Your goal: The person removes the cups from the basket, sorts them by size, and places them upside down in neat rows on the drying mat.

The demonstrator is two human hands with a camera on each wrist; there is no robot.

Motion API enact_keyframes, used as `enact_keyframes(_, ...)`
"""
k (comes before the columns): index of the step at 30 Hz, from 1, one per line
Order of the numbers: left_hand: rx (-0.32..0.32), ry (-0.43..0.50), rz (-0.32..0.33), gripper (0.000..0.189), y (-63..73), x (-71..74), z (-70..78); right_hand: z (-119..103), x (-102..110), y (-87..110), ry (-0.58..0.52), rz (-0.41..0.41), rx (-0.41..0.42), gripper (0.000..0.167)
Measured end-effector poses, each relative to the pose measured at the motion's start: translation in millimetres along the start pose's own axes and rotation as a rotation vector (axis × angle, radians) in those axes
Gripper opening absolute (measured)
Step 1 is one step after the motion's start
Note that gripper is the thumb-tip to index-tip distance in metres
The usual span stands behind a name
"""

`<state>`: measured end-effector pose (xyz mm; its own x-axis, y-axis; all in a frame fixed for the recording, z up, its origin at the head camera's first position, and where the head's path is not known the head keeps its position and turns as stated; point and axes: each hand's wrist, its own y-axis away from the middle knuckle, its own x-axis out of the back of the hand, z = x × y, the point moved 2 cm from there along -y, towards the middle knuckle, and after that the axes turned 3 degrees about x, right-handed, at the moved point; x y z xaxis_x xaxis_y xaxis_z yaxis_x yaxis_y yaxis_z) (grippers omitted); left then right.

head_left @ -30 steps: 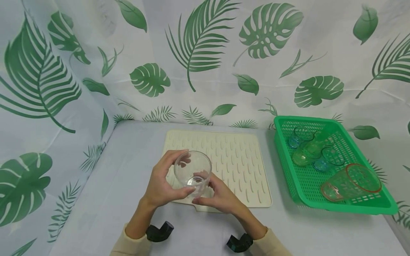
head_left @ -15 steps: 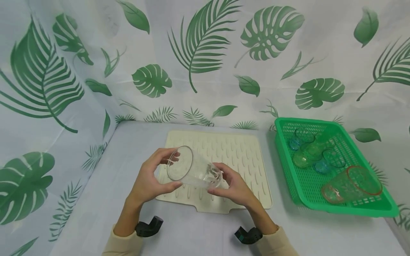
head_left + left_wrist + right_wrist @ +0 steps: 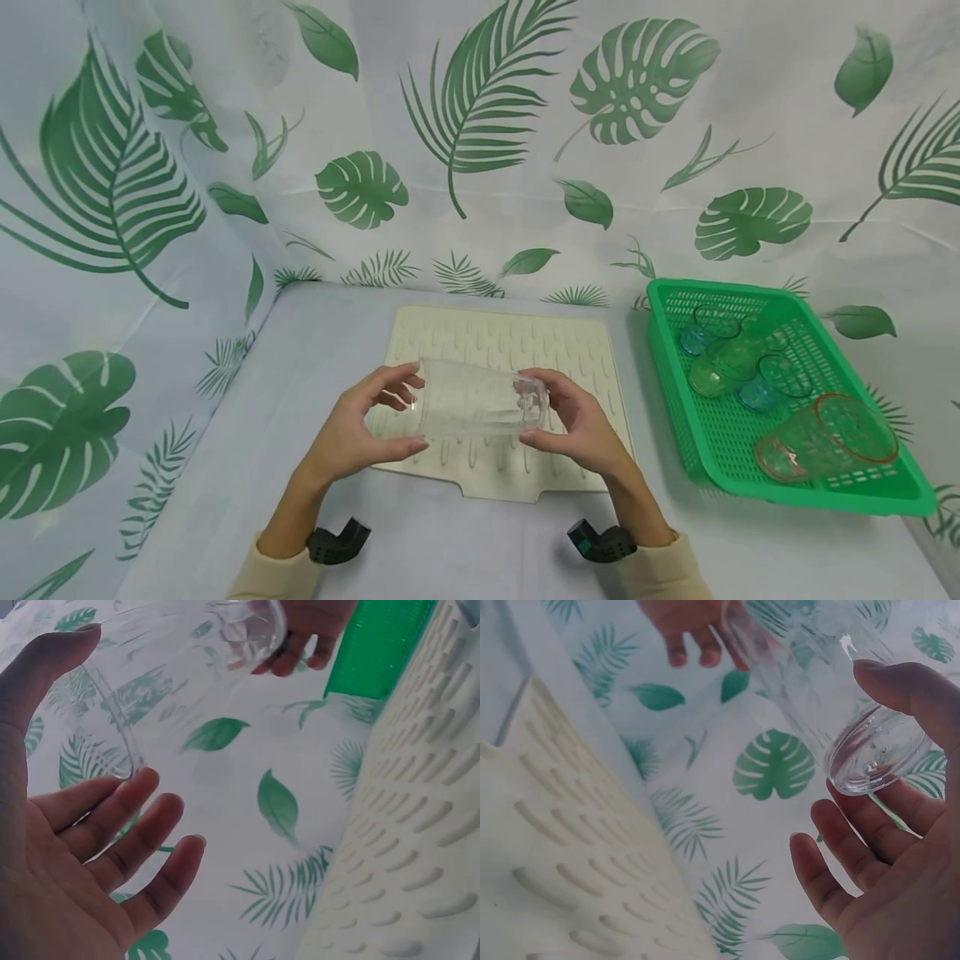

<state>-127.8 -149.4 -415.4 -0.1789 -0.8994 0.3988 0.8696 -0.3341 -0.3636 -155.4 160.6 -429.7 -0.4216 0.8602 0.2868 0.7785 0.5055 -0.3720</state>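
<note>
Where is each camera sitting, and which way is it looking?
Head: worn on the person's head, facing forward and down at the clear glass, mat and green basket. The left hand, right hand and sleeves show.
Left wrist: worn on that wrist, looking past the left hand, close up, at the glass's rim; part of the right hand shows beyond.
Right wrist: worn on that wrist, looking past the right hand, close up, at the glass's base; part of the left hand shows beyond.
Shared: both wrist views show the glass, mat and both hands.
</note>
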Motion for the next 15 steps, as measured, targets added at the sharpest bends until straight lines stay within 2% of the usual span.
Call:
enact_keyframes(9,0.112,-0.019,-0.038,0.092,3.8,-10.2,-5.2,-8,5,-0.1,-0.081,0.029,0.020,0.070)
enact_keyframes(15,0.174,-0.027,-0.077,0.090,5.1,-17.7,-4.7,-13,3,-2.3,-0.183,0.054,0.119,0.063)
